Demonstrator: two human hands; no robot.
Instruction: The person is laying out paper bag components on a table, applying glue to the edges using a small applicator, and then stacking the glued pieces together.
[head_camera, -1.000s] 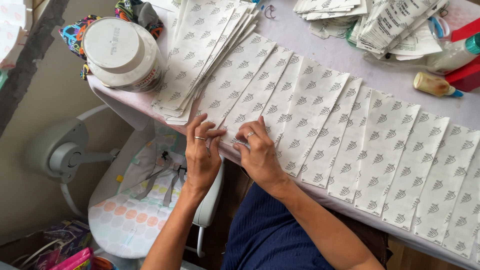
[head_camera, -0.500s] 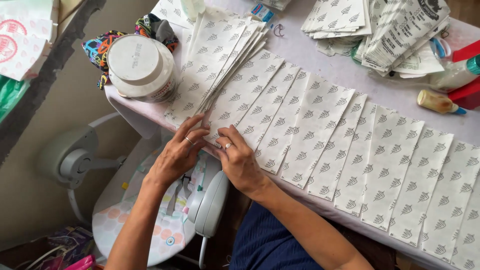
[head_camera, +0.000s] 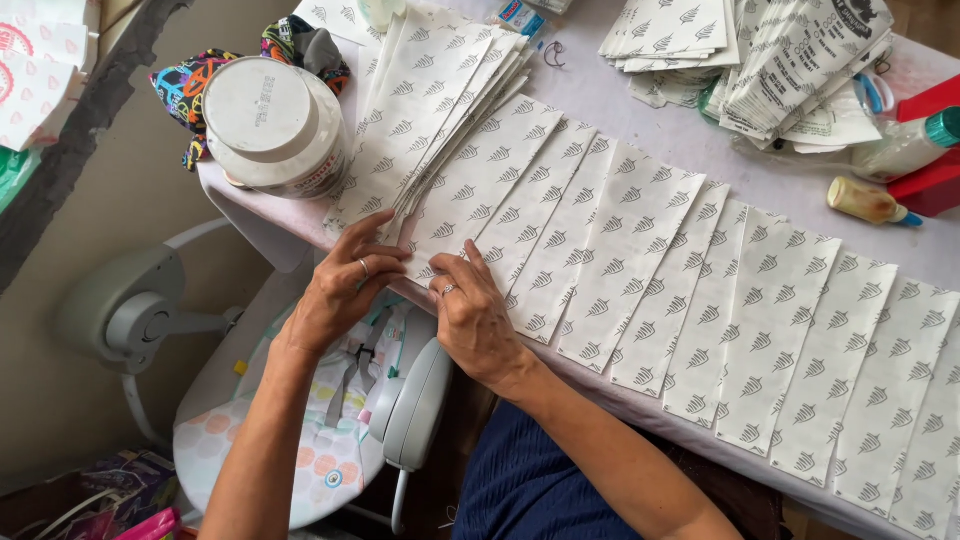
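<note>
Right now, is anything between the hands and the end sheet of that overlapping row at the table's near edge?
Nothing visible. The left hand and right hand already rest their fingers on the patterned sheet at its near end; the white jar stands apart on the left.
</note>
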